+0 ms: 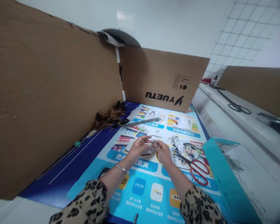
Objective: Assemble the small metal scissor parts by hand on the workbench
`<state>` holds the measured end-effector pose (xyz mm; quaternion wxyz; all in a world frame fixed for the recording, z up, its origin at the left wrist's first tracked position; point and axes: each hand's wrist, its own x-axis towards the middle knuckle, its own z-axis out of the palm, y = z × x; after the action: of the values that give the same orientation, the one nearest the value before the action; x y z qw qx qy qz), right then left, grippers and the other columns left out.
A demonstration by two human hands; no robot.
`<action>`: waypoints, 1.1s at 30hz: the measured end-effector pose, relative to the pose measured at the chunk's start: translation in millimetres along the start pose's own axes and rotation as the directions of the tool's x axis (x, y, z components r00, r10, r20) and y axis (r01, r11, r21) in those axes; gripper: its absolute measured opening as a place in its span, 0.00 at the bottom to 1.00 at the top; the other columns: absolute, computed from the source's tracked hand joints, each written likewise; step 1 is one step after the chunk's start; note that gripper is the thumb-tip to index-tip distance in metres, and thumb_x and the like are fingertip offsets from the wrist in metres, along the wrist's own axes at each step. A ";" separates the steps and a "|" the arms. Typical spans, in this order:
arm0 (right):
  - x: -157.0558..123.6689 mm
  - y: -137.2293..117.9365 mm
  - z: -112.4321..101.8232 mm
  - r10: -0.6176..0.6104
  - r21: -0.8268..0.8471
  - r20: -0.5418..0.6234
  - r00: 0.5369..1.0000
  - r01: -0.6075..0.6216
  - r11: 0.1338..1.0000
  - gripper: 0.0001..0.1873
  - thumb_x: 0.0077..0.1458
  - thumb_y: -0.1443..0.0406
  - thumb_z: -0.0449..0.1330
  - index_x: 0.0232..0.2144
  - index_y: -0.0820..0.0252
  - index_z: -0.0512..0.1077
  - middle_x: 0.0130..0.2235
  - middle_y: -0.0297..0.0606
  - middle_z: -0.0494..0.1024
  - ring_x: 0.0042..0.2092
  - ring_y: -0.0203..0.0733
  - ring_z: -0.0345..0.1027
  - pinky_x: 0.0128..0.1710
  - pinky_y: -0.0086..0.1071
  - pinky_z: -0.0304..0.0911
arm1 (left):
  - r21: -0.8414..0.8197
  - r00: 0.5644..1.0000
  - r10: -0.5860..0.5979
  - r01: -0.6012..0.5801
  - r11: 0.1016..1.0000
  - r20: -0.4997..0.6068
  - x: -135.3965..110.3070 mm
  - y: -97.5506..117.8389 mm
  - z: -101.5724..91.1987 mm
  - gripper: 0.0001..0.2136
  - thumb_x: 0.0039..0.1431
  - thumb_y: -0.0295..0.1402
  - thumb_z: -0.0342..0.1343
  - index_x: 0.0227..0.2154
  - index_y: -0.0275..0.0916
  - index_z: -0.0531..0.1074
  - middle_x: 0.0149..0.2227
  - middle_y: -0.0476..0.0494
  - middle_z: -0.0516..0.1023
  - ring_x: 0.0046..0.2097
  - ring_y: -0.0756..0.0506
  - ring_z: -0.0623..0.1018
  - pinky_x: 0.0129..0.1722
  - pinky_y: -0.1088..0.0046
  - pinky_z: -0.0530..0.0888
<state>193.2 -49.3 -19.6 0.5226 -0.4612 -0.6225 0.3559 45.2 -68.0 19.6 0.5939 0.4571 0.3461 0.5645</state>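
Over the printed poster sheet [130,199], my left hand [140,146] and my right hand [162,151] come close together with bent fingers. Both pinch a small silvery tangle of wire-like pieces [153,144], whose exact kind is too small to make out. To the right of my right hand lie red-handled scissors [198,171] and a round piece with a cartoon face [191,151]. More thin metallic bits [175,141] and dark ring-shaped pieces [180,157] are scattered near the scissors' blades. A bracelet [122,168] circles my left wrist.
Cardboard panels stand at the left [56,93] and the back [163,77]. A brown feather bunch [109,116] and a long silvery strip [141,123] lie beyond my hands. At right are a teal open box [233,180] with thin wiry bits and a ledge bearing black scissors [235,104].
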 end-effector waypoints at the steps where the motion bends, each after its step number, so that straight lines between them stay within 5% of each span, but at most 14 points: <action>1: 0.0 -0.4 0.2 0.010 0.009 -0.007 1.000 -0.010 1.000 0.12 0.52 0.61 0.54 0.36 0.59 0.73 0.32 0.38 0.77 0.35 0.42 0.70 0.36 0.36 0.65 | 0.012 1.000 -0.001 0.001 1.000 -0.001 0.4 -0.2 -1.5 0.20 0.47 0.33 0.59 0.45 0.37 0.68 0.41 0.40 0.73 0.44 0.44 0.72 0.44 0.67 0.68; 8: -3.9 -8.3 5.7 0.030 -0.007 -0.074 0.997 -0.031 1.000 0.11 0.50 0.62 0.55 0.34 0.60 0.74 0.32 0.38 0.78 0.33 0.42 0.71 0.35 0.36 0.67 | 0.252 1.000 0.005 -0.007 0.968 0.009 4.7 -11.8 -14.5 0.11 0.46 0.34 0.59 0.34 0.36 0.73 0.37 0.44 0.72 0.39 0.46 0.71 0.39 0.71 0.68; 23: -22.7 -28.1 6.2 -0.150 -0.322 -0.022 0.988 0.135 0.937 0.11 0.48 0.68 0.54 0.36 0.58 0.72 0.34 0.36 0.74 0.32 0.38 0.65 0.33 0.30 0.61 | -0.017 0.975 -0.122 0.128 0.992 0.188 1.3 -5.9 -16.9 0.16 0.44 0.33 0.62 0.38 0.37 0.69 0.33 0.45 0.74 0.35 0.48 0.75 0.36 0.72 0.70; 33: -29.1 -35.8 5.2 -0.246 -0.446 0.004 0.969 0.222 0.867 0.08 0.45 0.72 0.55 0.29 0.58 0.71 0.29 0.35 0.68 0.34 0.39 0.61 0.33 0.30 0.58 | -0.010 0.954 -0.147 0.155 0.988 0.263 0.3 -3.9 -15.2 0.14 0.44 0.37 0.62 0.32 0.36 0.69 0.26 0.50 0.71 0.26 0.53 0.70 0.27 0.78 0.64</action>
<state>181.7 -88.2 3.2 0.4595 -0.4983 -0.7242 0.1264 32.5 -65.2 10.8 0.6825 0.4907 0.2902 0.4574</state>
